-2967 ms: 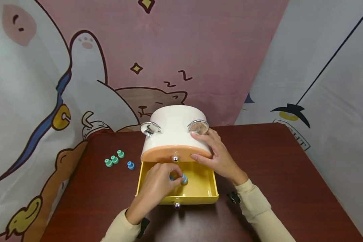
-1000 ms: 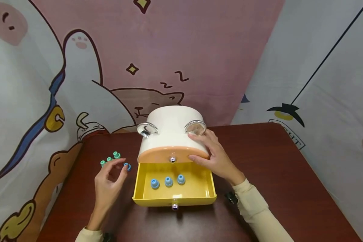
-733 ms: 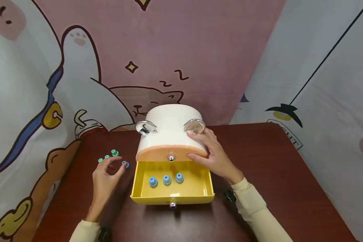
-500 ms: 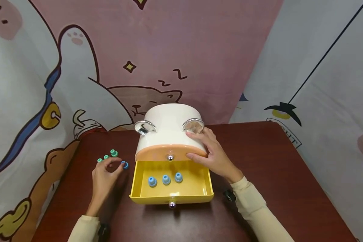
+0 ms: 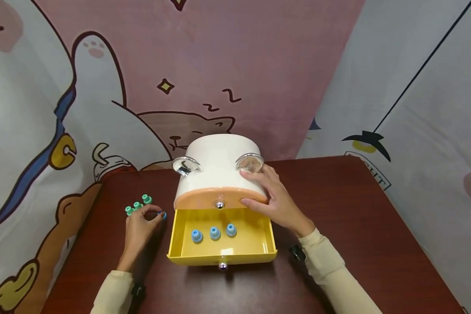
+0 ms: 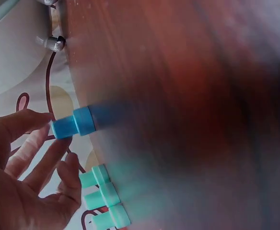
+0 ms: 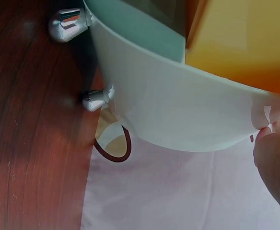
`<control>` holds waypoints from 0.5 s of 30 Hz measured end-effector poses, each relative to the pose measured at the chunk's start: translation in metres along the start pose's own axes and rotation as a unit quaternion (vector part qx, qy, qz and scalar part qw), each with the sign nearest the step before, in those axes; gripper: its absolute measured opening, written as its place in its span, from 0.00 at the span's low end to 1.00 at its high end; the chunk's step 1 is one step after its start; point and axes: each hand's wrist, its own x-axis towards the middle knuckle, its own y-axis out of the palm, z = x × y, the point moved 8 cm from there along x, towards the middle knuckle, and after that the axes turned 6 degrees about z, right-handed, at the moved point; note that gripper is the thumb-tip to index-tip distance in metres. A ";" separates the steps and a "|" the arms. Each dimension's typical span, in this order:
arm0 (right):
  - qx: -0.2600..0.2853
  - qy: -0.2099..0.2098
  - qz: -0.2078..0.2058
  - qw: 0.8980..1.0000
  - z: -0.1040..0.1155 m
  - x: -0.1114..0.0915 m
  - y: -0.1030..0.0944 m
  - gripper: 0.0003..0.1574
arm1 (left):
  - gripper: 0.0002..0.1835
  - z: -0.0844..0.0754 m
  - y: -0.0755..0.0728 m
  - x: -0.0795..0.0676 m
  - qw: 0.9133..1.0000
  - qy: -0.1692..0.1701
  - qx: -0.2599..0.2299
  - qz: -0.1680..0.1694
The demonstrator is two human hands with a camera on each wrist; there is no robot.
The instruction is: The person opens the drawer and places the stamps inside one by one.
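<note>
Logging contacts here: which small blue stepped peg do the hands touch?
The blue stepped peg the left hand pinches, outside the yellow drawer; the other three stand inside it.

Blue peg [image 6: 75, 123]: stands upright, narrow end up, pinched by left hand [image 5: 140, 230]. White cabinet [image 5: 221, 159]: touched at right side by right hand [image 5: 278, 198]; yellow drawer [image 5: 253, 244] extended from base. Light-blue pegs [image 5: 215, 233]: three, upright in a row inside drawer. Green pegs [image 5: 138, 205]: three, upright in a slanting row left of cabinet.
</note>
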 end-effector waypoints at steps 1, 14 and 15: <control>0.000 -0.001 0.001 1.000 0.000 0.000 0.000 0.44 | 0.06 0.000 0.000 0.000 1.000 -0.004 0.001 0.004; 0.004 0.001 -0.002 1.000 0.001 0.000 0.001 0.43 | 0.06 -0.002 0.002 -0.008 1.000 0.012 0.024 0.013; 0.006 0.002 -0.002 1.000 0.001 -0.001 0.001 0.43 | 0.06 -0.001 0.003 -0.008 1.000 0.011 0.022 0.015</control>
